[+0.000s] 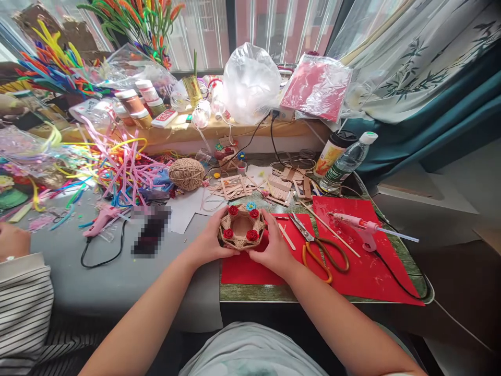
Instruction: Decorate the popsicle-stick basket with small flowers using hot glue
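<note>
Between both hands is a twine-wrapped craft-stick basket [239, 243], many-sided, with several red roses and one blue flower [251, 207] on its rim. My left hand [213, 237] grips its left side, thumb along the lower edge. On the right side, my right hand [276, 245] holds it the same way. Under it lies red paper [250, 271]. Just right of my right hand are scissors [313, 243] with orange-brown handles, their blades parted, and a loose craft stick [287, 237]. A pink glue gun [358, 223] rests farther right on more red paper.
Craft sticks [277, 188] and a twine ball [187, 174] lie behind the basket. A water bottle [348, 162] and a dark-lidded cup [332, 151] stand back right. Pink pipe cleaners [121, 162], another glue gun [104, 219] and a person's striped sleeve [27, 303] are at left.
</note>
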`<state>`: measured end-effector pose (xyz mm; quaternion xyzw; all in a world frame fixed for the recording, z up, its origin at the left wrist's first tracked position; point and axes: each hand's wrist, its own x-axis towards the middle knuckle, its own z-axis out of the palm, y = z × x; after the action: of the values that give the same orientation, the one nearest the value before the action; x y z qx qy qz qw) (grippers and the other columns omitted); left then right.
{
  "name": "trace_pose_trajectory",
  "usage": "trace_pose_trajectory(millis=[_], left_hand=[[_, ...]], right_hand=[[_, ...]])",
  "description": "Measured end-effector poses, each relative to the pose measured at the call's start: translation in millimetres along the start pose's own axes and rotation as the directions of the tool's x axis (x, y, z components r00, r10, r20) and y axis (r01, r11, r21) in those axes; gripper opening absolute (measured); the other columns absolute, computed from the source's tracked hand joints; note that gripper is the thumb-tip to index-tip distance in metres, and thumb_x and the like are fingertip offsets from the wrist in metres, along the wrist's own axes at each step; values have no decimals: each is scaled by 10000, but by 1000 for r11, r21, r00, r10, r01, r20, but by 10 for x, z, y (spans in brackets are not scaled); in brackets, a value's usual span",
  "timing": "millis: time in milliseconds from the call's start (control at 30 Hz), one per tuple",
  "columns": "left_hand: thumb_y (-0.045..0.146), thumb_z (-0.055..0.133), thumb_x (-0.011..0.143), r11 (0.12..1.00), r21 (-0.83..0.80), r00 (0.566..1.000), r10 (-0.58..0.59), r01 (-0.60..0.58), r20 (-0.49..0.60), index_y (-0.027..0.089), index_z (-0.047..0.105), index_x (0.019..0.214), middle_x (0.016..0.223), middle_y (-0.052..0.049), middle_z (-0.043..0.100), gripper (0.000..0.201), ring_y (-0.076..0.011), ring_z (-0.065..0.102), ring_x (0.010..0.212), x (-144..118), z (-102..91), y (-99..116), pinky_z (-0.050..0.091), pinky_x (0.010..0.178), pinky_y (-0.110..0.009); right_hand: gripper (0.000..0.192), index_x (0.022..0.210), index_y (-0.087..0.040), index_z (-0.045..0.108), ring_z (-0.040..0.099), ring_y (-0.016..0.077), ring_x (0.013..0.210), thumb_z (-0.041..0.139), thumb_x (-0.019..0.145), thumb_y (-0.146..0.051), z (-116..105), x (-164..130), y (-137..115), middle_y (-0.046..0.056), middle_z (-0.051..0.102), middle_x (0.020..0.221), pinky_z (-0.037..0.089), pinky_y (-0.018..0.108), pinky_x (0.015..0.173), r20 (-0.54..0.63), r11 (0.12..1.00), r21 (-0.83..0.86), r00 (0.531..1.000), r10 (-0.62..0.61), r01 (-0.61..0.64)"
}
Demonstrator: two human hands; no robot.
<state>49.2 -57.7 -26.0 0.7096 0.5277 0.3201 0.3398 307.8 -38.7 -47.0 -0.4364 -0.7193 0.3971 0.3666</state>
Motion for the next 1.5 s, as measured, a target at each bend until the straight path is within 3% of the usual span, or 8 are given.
trace_pose_trajectory(millis=[167,333,467,600,1000,1167,1367,1500], left_hand=[[583,980,619,998,-23,996,-51,53,78,350,-10,1715,1795,-157,84,1495,-429,185,1651,-16,-4,-83,249,1331,-606],[634,981,574,999,-39,998,25,-22,62,399,-72,1704,1812,-117,-51,1563,-432,68,1669,48,-259,-216,174,1339,-635],[649,1014,443,994,43,977,91,-101,193,312,-46,1720,1800,-189,17,1694,-473,84,1656,211,-335,-289,143,1344,-628],[675,1007,370,991,-49,971,133,-126,199,284,-9,1724,1778,-229,108,1737,-487,190,1634,324,-227,-395,203,1330,-622],[630,1028,413,987,-99,962,146,-126,232,291,56,1719,1761,-215,186,1663,-458,264,1620,331,-209,-364,251,1325,-561],[523,1045,469,991,-105,971,104,-83,213,292,59,1715,1712,-197,314,1606,-427,389,1567,310,-179,-351,323,1300,-527],[415,1001,557,981,-107,970,177,-161,165,275,125,1699,1659,-186,378,1446,-409,453,1521,299,-158,-343,356,1281,-490],[378,1002,525,977,-103,969,200,-186,148,259,134,1700,1663,-193,367,1466,-416,431,1534,289,-152,-335,330,1290,-487]], right_hand=[[1196,1720,-370,77,256,311,1650,770,761,-200,-14,29,41,54,234,1783,305,550,1326,62,998,7,996,66,-66],[1179,1719,-376,87,267,310,1647,753,763,-194,0,32,30,48,251,1780,312,558,1320,64,997,20,995,79,-80],[1171,1718,-368,98,282,311,1641,756,763,-203,3,41,26,53,254,1777,309,558,1320,59,997,9,995,78,-79],[1157,1719,-361,97,300,314,1634,750,775,-213,-1,62,12,65,256,1776,310,568,1317,65,995,5,993,99,-99],[1182,1715,-381,110,284,318,1640,749,743,-168,21,72,40,50,250,1778,304,565,1320,69,995,-11,992,103,-103],[1177,1716,-361,125,320,333,1623,757,741,-176,35,78,35,71,294,1758,338,568,1305,60,994,-30,992,107,-106],[1153,1716,-345,133,330,347,1616,760,759,-200,52,66,56,78,294,1755,308,601,1313,62,997,-34,995,75,-73],[1140,1717,-345,136,316,352,1622,766,774,-223,67,47,85,82,285,1760,291,616,1313,55,997,-40,996,72,-70]])
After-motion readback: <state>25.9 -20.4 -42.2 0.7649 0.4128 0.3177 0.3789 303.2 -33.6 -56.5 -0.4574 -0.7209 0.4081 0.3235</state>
